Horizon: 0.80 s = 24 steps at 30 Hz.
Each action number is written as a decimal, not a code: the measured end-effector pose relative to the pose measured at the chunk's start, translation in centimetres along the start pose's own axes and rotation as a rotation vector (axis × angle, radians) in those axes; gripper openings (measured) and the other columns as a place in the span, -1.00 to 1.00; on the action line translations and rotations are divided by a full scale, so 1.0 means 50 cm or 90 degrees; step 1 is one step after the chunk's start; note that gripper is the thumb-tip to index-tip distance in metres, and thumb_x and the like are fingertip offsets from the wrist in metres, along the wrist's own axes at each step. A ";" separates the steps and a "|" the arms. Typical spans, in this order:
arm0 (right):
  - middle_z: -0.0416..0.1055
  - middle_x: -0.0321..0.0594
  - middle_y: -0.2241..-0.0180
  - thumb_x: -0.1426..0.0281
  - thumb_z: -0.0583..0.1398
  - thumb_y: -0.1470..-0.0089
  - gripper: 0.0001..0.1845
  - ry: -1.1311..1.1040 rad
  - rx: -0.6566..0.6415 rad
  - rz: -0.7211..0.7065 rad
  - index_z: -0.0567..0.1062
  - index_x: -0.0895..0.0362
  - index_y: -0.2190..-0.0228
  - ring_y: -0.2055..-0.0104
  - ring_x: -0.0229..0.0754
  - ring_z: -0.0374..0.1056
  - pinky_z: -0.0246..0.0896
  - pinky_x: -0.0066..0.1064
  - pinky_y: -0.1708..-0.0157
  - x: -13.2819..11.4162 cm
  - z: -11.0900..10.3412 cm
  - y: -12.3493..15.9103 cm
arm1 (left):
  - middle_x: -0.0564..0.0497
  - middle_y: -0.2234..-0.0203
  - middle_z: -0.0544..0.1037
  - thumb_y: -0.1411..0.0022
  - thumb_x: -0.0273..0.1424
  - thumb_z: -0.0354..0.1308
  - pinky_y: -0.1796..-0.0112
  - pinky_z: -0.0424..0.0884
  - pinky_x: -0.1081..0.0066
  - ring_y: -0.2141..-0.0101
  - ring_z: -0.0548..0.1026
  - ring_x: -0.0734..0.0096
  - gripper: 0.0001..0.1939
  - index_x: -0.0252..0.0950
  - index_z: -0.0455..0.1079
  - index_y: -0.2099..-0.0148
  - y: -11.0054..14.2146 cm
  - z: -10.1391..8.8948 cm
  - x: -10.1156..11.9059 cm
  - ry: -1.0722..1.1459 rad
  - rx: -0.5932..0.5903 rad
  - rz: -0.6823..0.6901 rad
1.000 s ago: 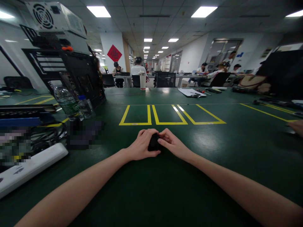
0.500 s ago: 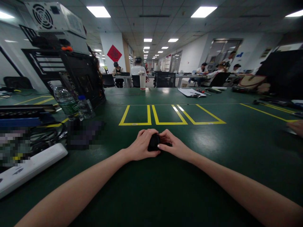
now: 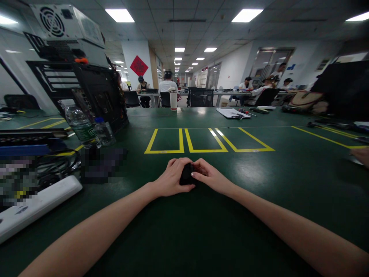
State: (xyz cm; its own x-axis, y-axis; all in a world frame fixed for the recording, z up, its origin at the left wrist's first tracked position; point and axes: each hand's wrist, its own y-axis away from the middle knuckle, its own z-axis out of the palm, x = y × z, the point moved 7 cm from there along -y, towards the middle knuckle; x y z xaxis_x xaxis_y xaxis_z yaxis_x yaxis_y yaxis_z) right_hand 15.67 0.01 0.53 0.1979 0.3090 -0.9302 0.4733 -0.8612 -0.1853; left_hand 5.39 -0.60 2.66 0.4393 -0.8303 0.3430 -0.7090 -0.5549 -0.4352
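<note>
A small black rounded object (image 3: pixel 186 175) is held between both hands at the middle of the green tabletop (image 3: pixel 184 231); its kind is hard to make out. My left hand (image 3: pixel 171 177) wraps round it from the left, thumb along the near side and fingers over the far side. From the right, my right hand (image 3: pixel 211 177) pinches it, thumb on the near face and bent fingers behind. The fingers hide much of its surface. Just beyond the hands, yellow tape outlines (image 3: pixel 204 151) mark the table.
At left stand a computer case (image 3: pixel 98 92), a large plastic bottle (image 3: pixel 80 125), a blue-capped bottle (image 3: pixel 104 132) and a white power strip (image 3: pixel 43 206) near cables. Farther back are a cup (image 3: pixel 173 100) and a clipboard (image 3: pixel 232 112). Another person's hand (image 3: pixel 361 156) shows at the right edge.
My right thumb has shifted slightly up and to the left on the black object. Otherwise both hands and the object stay in nearly the same place.
</note>
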 end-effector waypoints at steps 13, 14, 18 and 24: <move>0.27 -0.28 0.28 0.33 0.16 0.05 -0.74 -0.027 0.031 -0.010 0.25 0.08 0.27 0.19 -0.22 0.28 0.22 -0.26 0.18 0.008 -0.001 -0.002 | -0.04 0.09 0.24 0.01 -0.28 0.14 -0.01 0.01 0.19 0.06 0.23 0.23 -0.37 -0.19 -0.07 -0.07 -0.001 -0.002 0.004 0.003 -0.017 -0.010; 0.27 -0.27 0.26 0.33 0.16 0.06 -0.71 -0.028 0.032 -0.006 0.24 0.08 0.25 0.18 -0.21 0.28 0.21 -0.25 0.16 0.008 -0.002 -0.002 | -0.04 0.08 0.24 0.01 -0.28 0.14 -0.01 0.01 0.19 0.06 0.23 0.22 -0.37 -0.19 -0.07 -0.07 -0.001 -0.002 0.004 0.003 -0.018 -0.010; 0.27 -0.23 0.23 0.35 0.16 0.06 -0.70 -0.028 0.014 0.008 0.24 0.11 0.24 0.17 -0.20 0.28 0.20 -0.23 0.15 0.005 0.003 0.001 | -0.05 0.08 0.24 0.01 -0.28 0.14 -0.01 0.01 0.19 0.05 0.23 0.23 -0.37 -0.20 -0.07 -0.07 -0.001 -0.001 0.003 -0.002 -0.009 -0.007; 0.25 -0.30 0.25 0.40 0.20 0.10 -0.68 -0.070 0.002 -0.026 0.21 0.07 0.28 0.15 -0.21 0.28 0.19 -0.26 0.13 -0.001 0.010 0.004 | -0.04 0.09 0.24 0.02 -0.30 0.14 -0.01 0.00 0.21 0.06 0.23 0.25 -0.37 -0.21 -0.07 -0.06 0.001 0.000 0.002 -0.007 0.001 0.001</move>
State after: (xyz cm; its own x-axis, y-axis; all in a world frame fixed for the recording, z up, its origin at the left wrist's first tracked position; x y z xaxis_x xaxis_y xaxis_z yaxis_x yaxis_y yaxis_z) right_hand 15.31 -0.38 0.36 0.0830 0.2980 -0.9510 0.4767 -0.8498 -0.2247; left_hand 5.40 -0.70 2.68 0.4445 -0.8315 0.3331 -0.7090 -0.5539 -0.4365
